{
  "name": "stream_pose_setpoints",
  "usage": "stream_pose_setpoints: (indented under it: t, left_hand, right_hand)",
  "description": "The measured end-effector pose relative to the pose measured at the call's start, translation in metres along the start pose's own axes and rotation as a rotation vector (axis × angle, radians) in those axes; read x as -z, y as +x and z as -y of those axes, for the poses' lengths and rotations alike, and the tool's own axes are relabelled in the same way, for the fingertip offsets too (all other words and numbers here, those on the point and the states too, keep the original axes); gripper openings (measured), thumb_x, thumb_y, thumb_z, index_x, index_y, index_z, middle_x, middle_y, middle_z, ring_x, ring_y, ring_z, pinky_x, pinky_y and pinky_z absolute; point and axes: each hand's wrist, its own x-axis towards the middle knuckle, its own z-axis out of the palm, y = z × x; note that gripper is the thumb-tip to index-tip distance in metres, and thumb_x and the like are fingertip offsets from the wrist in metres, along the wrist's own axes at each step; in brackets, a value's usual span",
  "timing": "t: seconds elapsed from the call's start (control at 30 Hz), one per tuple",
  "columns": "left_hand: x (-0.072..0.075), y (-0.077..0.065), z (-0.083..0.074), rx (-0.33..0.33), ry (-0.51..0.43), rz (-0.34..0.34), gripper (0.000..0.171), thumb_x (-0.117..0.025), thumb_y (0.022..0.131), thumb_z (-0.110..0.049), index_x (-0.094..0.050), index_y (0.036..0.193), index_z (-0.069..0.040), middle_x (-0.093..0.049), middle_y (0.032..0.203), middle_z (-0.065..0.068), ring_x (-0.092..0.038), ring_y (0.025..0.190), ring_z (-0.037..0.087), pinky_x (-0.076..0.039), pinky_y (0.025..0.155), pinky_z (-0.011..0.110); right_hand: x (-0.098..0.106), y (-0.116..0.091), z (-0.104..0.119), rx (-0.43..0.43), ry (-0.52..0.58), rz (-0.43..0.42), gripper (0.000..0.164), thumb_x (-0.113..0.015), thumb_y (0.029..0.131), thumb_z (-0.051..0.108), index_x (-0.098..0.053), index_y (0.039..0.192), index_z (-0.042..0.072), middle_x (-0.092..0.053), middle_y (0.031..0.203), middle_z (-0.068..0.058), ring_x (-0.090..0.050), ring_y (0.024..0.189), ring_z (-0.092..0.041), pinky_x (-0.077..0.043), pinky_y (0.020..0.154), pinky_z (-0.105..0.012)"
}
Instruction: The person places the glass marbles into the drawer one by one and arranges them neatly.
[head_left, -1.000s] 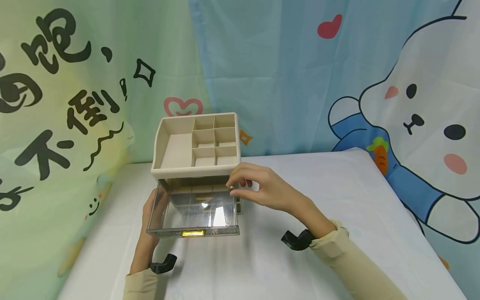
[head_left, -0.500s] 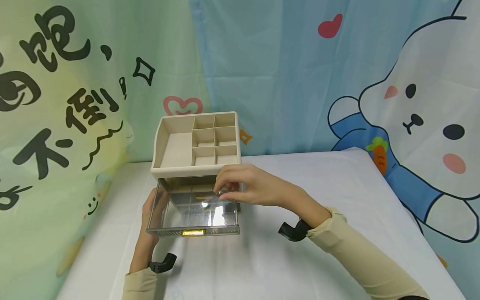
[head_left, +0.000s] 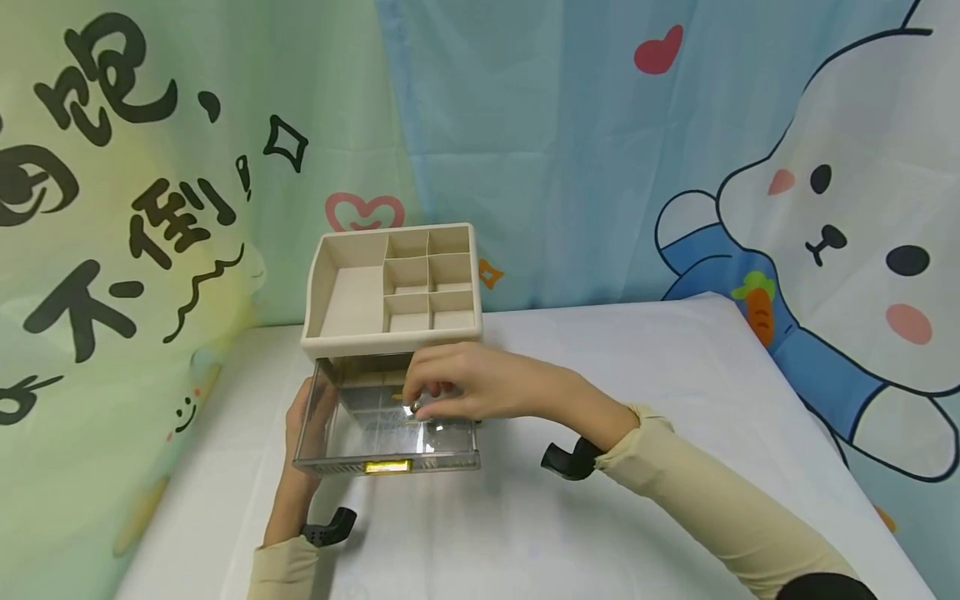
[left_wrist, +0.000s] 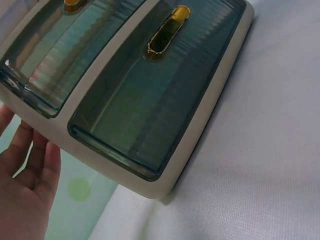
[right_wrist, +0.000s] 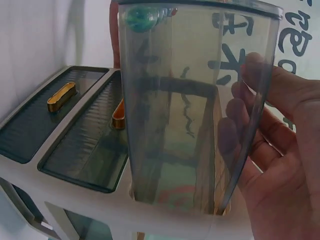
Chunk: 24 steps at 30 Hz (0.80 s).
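Note:
My right hand (head_left: pixel 468 383) is above the clear pulled-out drawer (head_left: pixel 386 462), pinching a small shiny ball (head_left: pixel 415 407) between thumb and forefinger. The drawer sticks out from the front of a cream desk organizer (head_left: pixel 390 342) and has a gold handle. At the organizer's left side, my left hand (head_left: pixel 297 429) is partly hidden behind the drawer; in the left wrist view its fingers (left_wrist: pixel 50 165) touch the side frame. Through the drawer wall (right_wrist: pixel 175 60), the right wrist view shows a green glassy round thing (right_wrist: pixel 141 18); what my right hand pinches is unclear there.
Open compartments (head_left: pixel 431 275) top the organizer. Below the pulled-out drawer are closed dark drawers (left_wrist: pixel 140 95) with gold handles. A white cloth (head_left: pixel 600 400) covers the table; a printed curtain (head_left: pixel 525 150) hangs behind.
My right hand, with the small shiny ball, has moved left and slightly down, from the drawer's right edge to over its middle. My left hand has stayed in place.

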Motion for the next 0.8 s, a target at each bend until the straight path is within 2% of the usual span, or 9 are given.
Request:
stream_pose_setpoints:
  t: [0.23,0.43,0.67,0.8]
  left_hand:
    - [-0.001,0.001,0.0,0.004,-0.004,0.018,0.039,-0.051,0.109,-0.035,-0.058,0.142,-0.013,-0.061,0.138,-0.009,-0.051,0.136,0.008,-0.033,0.12,0.043]
    - [0.001,0.0,0.001,0.019,-0.041,0.02,0.04,-0.052,0.109,-0.035,-0.058,0.142,-0.013,-0.061,0.138,-0.008,-0.05,0.137,0.009,-0.031,0.122,0.044]
    - [0.002,0.0,0.004,-0.002,-0.026,0.031,0.039,-0.049,0.11,-0.034,-0.057,0.142,-0.013,-0.061,0.138,-0.007,-0.051,0.137,0.01,-0.033,0.12,0.041]
    - [0.001,0.002,0.005,-0.003,-0.012,0.023,0.038,-0.049,0.11,-0.034,-0.059,0.14,-0.013,-0.062,0.136,-0.009,-0.051,0.135,0.01,-0.035,0.117,0.036]
  right_hand:
    - [-0.003,0.01,0.002,-0.013,-0.046,0.098,0.011,-0.07,0.101,0.023,-0.071,0.111,0.017,-0.068,0.109,0.007,-0.059,0.093,-0.006,-0.05,0.085,-0.018]
    - [-0.005,0.021,0.006,-0.032,-0.075,0.185,0.014,-0.071,0.101,0.025,-0.073,0.112,0.019,-0.068,0.112,0.008,-0.058,0.092,-0.003,-0.054,0.086,-0.026]
    - [-0.007,0.032,0.01,-0.042,-0.099,0.263,0.014,-0.073,0.099,0.027,-0.075,0.111,0.019,-0.069,0.111,0.009,-0.058,0.088,-0.002,-0.048,0.081,-0.014]
    - [-0.009,0.037,0.011,-0.045,-0.125,0.299,0.014,-0.074,0.099,0.028,-0.076,0.109,0.019,-0.069,0.108,0.009,-0.058,0.089,-0.001,-0.047,0.082,-0.013]
